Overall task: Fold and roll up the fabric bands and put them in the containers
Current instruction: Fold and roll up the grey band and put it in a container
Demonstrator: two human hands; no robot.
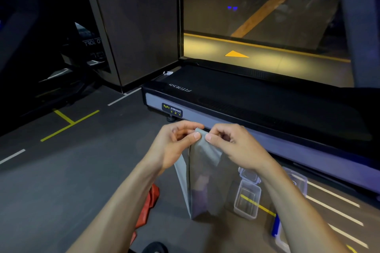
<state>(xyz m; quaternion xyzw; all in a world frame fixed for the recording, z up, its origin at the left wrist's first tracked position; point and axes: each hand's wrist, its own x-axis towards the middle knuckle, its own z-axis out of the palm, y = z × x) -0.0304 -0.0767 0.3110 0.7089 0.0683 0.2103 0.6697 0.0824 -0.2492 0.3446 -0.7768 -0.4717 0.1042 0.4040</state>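
A grey, half see-through fabric band point(200, 172) hangs down in front of me, folded over at its top edge. My left hand point(174, 144) pinches that top edge from the left, and my right hand point(230, 142) pinches it from the right, thumbs almost touching. On the floor below stands a clear plastic container point(246, 201) with nothing in it, with its lid point(248, 175) just behind. A red band point(149, 205) lies on the floor under my left forearm. A purple band point(200, 197) shows dimly through the grey one.
A black treadmill deck point(257, 96) with a grey side rail runs across right behind my hands. Another clear container point(297, 181) and a blue-edged one point(276, 226) sit beside my right forearm. Yellow and white lines mark the dark floor point(61, 170).
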